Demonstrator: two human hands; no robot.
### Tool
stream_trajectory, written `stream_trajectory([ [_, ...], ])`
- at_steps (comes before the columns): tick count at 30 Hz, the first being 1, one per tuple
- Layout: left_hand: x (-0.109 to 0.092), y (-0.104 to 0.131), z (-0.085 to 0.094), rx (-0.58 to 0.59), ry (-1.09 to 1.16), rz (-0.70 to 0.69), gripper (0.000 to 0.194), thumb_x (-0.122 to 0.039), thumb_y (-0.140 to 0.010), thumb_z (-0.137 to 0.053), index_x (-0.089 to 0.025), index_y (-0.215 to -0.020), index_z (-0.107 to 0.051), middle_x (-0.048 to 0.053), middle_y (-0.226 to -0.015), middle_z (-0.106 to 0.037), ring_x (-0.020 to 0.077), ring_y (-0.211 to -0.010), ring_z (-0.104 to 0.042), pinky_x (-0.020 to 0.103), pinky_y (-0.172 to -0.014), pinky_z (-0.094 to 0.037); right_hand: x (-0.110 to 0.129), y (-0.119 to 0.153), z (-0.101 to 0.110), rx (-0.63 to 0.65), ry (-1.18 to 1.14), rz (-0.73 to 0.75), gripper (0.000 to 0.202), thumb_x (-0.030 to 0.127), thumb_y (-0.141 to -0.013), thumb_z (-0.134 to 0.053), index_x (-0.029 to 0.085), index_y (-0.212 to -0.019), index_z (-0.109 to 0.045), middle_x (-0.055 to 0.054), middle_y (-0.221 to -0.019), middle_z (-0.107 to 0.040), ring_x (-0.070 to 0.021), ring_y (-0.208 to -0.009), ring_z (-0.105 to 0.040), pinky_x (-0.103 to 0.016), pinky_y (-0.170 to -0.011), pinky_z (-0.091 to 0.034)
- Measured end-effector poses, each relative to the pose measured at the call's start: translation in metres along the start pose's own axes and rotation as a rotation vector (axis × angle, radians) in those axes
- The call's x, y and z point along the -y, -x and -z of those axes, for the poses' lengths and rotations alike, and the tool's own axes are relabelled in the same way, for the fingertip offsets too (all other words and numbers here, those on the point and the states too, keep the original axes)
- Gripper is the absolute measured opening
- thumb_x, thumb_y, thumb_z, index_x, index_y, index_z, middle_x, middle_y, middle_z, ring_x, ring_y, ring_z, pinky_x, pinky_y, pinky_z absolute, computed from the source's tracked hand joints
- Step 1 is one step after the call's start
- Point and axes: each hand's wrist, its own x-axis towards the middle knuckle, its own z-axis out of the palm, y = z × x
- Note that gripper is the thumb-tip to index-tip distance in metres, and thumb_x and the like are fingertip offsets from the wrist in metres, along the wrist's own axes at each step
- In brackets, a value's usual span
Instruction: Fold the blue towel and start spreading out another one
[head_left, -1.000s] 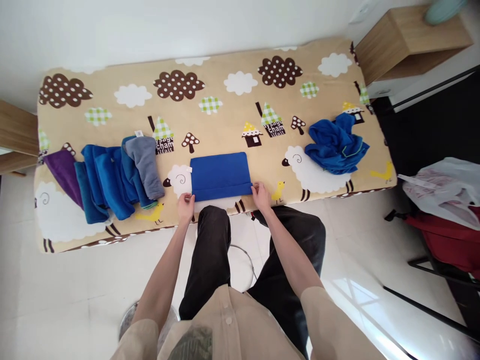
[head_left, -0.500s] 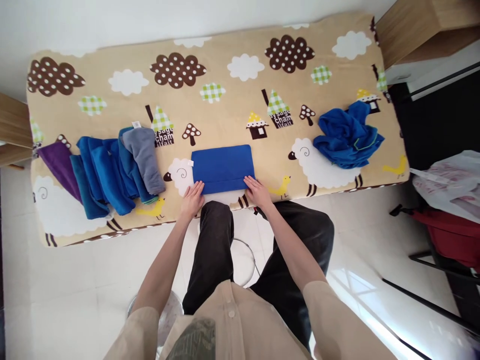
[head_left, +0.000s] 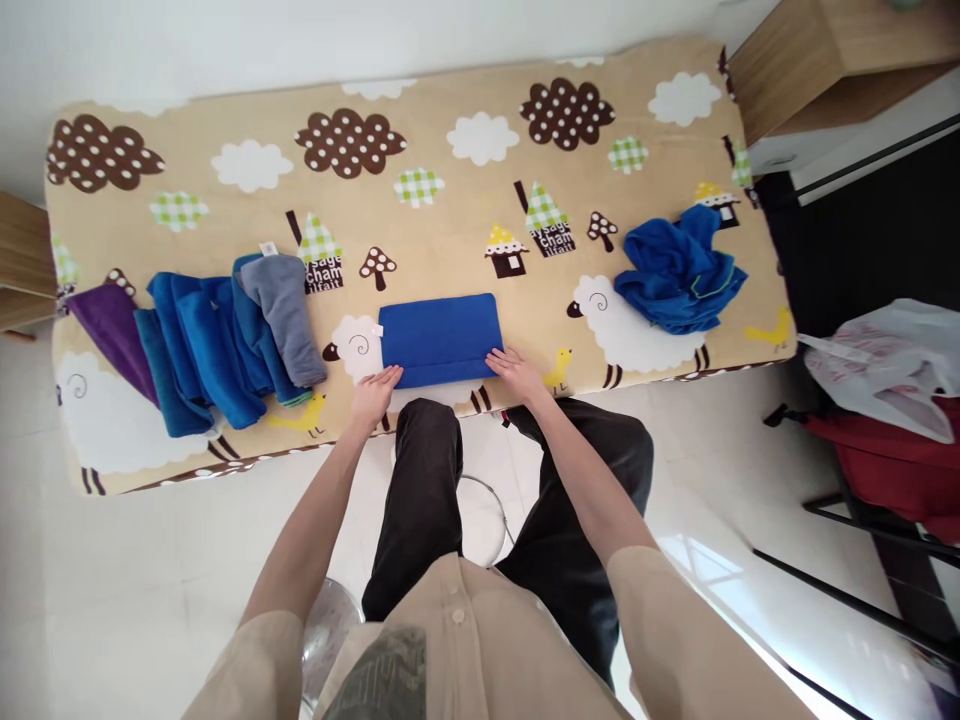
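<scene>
On the patterned cover (head_left: 435, 240), the blue cloth (head_left: 439, 335) is lying lengthwise left-to-right; the left hand (head_left: 373, 394) and right hand (head_left: 517, 374) are resting, fingers extended, on its near corners.

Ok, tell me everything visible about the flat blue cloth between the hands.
The flat blue cloth is a plain, soft-looking rectangle lying on the beige patterned cover. A straight line, perhaps a fold edge, runs along its near side; a small white tag sits at its left edge. The left hand and right hand touch its near corners.
</scene>
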Motion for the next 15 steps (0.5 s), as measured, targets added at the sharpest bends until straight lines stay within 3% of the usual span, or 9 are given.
stream_trajectory([
  [4,0.002,0.018,-0.001,0.008,0.050,0.003,0.051,-0.005,-0.085,-0.055,-0.024,-0.131,-0.068,0.015,-0.143,-0.062,0.0307,-0.132,-0.060,0.049,-0.114,-0.041,0.010,0.016,-0.001,-0.015,-0.040,0.058,0.050,-0.002,-0.089,-0.044,0.019,-0.127,-0.070,-0.009,-0.141,-0.064,-0.0222,-0.148,-0.042,-0.052,-0.129,-0.023],
  [7,0.006,0.027,-0.004,-0.012,0.136,0.044,0.047,-0.010,-0.084,-0.055,-0.024,-0.127,-0.070,0.014,-0.138,-0.066,0.0296,-0.129,-0.062,0.048,-0.115,-0.042,0.015,0.022,-0.006,-0.020,-0.124,0.039,0.054,-0.006,-0.081,-0.049,0.019,-0.122,-0.073,-0.009,-0.135,-0.068,-0.0233,-0.143,-0.050,-0.052,-0.127,-0.029],
  [9,0.009,0.028,-0.006,-0.047,0.234,0.093,0.048,-0.012,-0.083,-0.051,-0.022,-0.125,-0.070,0.012,-0.135,-0.068,0.0277,-0.128,-0.063,0.045,-0.114,-0.044,0.015,0.023,-0.009,-0.053,-0.210,-0.064,0.057,-0.007,-0.076,-0.049,0.018,-0.122,-0.073,-0.009,-0.134,-0.069,-0.0242,-0.136,-0.058,-0.050,-0.123,-0.036],
  [12,0.012,0.023,-0.009,-0.128,0.432,0.187,0.046,-0.020,-0.082,-0.052,-0.020,-0.125,-0.070,0.011,-0.128,-0.071,0.0263,-0.120,-0.066,0.041,-0.106,-0.051,0.010,0.018,-0.013,-0.147,-0.388,-0.263,0.050,0.002,-0.079,-0.053,0.021,-0.120,-0.074,-0.006,-0.130,-0.072,-0.0242,-0.124,-0.067,-0.046,-0.114,-0.047],
  [15,0.014,0.015,-0.011,-0.174,0.561,0.279,0.044,-0.033,-0.084,-0.058,-0.019,-0.124,-0.068,0.010,-0.112,-0.074,0.0236,-0.094,-0.072,0.036,-0.086,-0.057,0.004,0.010,-0.016,-0.228,-0.584,-0.393,0.035,0.019,-0.085,-0.063,0.021,-0.118,-0.074,-0.006,-0.117,-0.076,-0.0232,-0.105,-0.073,-0.043,-0.101,-0.056],
])
